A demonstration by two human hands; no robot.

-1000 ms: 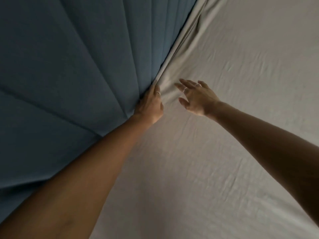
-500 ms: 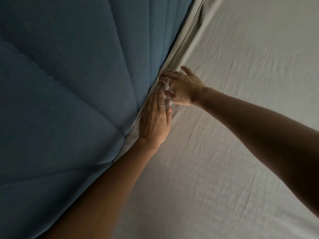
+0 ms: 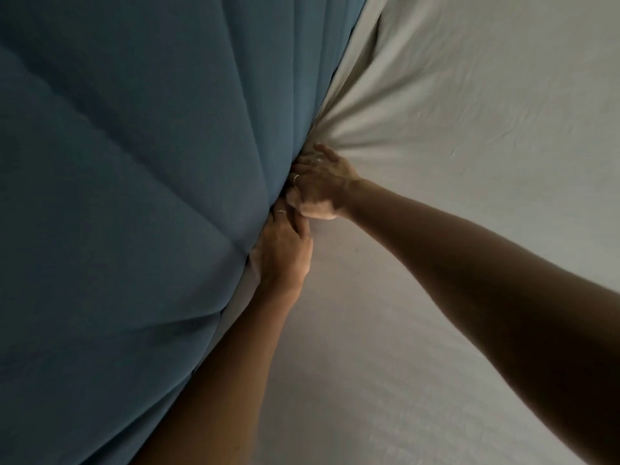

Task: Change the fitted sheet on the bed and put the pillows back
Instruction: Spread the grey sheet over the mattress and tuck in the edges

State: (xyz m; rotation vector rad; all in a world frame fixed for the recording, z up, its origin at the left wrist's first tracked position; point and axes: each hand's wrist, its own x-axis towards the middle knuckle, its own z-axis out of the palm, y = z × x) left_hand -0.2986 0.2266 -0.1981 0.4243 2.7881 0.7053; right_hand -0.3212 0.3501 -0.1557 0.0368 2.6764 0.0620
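The pale grey fitted sheet [image 3: 469,135] covers the mattress on the right and bunches into folds that fan out from my right hand [image 3: 323,187]. That hand's fingers are curled round the gathered sheet edge at the seam where the mattress meets the blue padded headboard [image 3: 141,182]. Just below it, my left hand [image 3: 285,253] lies along the same seam, its fingers fairly straight and pressing the sheet down into the gap; its fingertips are hidden between headboard and mattress. The two hands touch. No pillow is in view.
The blue headboard fills the whole left half, with stitched vertical panels. A thin strip of sheet [image 3: 241,297] shows along its lower edge beside my left forearm. The sheet lies fairly smooth across the lower right.
Both hands have pushed further into the gap at the headboard. My right hand has closed on the sheet edge, and tight folds now fan out from it. The view has come closer.
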